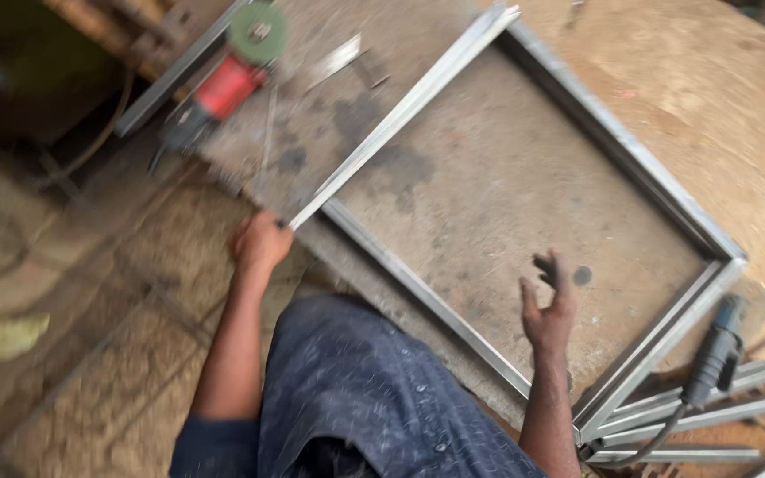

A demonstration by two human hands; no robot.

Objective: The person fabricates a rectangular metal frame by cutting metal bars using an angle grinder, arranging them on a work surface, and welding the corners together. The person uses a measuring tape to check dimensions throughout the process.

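The left hand (260, 241) is closed around the near end of a loose metal bar (405, 111), which slants from the hand up toward one o'clock and ends at the far corner of a rectangular metal frame (644, 173). The frame lies flat on the worktop (498, 177), a stained grey slab, with the bar resting over its left side. The right hand (549, 310) hovers over the frame's near side at about five o'clock from the slab's middle, fingers spread and slightly curled, holding nothing; whether it touches the slab cannot be told. At eleven o'clock an angle grinder (227, 80) with a red body and green disc lies on the worktop's far left corner, well apart from both hands, its cable trailing off the edge. Beside it, toward twelve o'clock, lie small metal offcuts (334, 60). At four o'clock a dark power tool (714, 350) rests just beside the frame's near right corner, on a stack of metal strips (710, 416). Blue trousers (374, 389) fill the bottom of the view.
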